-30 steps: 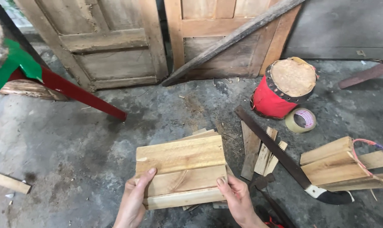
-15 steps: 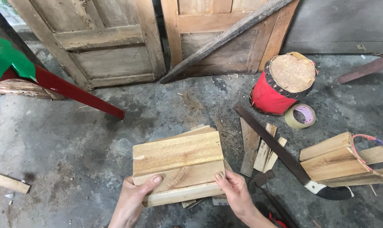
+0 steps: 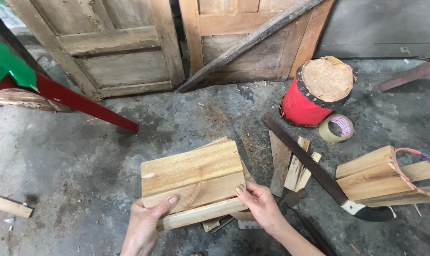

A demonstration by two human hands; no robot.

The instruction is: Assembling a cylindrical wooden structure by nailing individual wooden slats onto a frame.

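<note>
A stack of short light-wood boards [image 3: 192, 175] rests low over the concrete floor, held from both sides. My left hand [image 3: 146, 224] grips the near left corner, thumb on top of the lower board. My right hand [image 3: 261, 205] clasps the near right end, fingers curled at the edge. More thin wood pieces stick out beneath the stack.
A hand saw [image 3: 319, 170] lies diagonally to the right over loose wood slats [image 3: 291, 163]. A red drum-like stool [image 3: 314, 92] and a tape roll [image 3: 336, 128] sit beyond it. More boards [image 3: 381, 175] lie far right. Old wooden doors [image 3: 129, 47] lean behind; a red pole [image 3: 77, 102] crosses left.
The stack has shifted slightly left and nearer, with both hands keeping their hold. The left thumb has moved up onto the board's top.
</note>
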